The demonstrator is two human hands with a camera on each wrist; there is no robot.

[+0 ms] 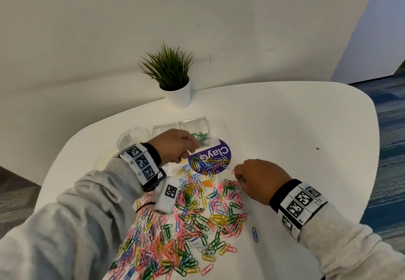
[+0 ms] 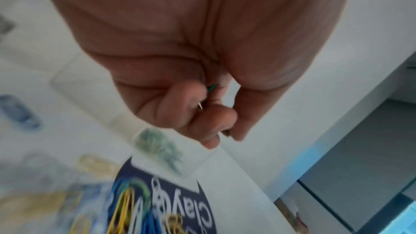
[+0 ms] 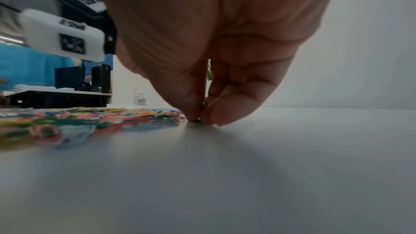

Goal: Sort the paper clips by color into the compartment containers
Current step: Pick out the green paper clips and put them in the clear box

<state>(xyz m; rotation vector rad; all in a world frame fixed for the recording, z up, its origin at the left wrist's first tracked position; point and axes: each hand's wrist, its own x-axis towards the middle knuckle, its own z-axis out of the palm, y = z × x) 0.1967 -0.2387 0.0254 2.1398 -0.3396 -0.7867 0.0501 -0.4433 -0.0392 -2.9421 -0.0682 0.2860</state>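
Observation:
A big heap of mixed-colour paper clips [image 1: 188, 218] lies on the white table [image 1: 295, 126]. Behind it stands a clear compartment container [image 1: 171, 126], with green clips [image 1: 200, 137] in its right compartment. My left hand [image 1: 192, 146] hovers at the container's front, fingers curled into a fist. In the left wrist view a green clip [image 2: 211, 87] pokes out between those fingers [image 2: 202, 118]. My right hand [image 1: 238, 177] is down at the heap's right edge. Its thumb and finger [image 3: 225, 113] pinch a dark green clip [image 3: 203, 103] against the table.
A round clear dish [image 1: 133, 137] sits left of the container, and a purple round sticker [image 1: 221, 152] lies under some clips. A potted plant [image 1: 177, 91] stands by the wall. One blue clip [image 1: 254, 234] lies apart at the right. The table's edge curves at the right.

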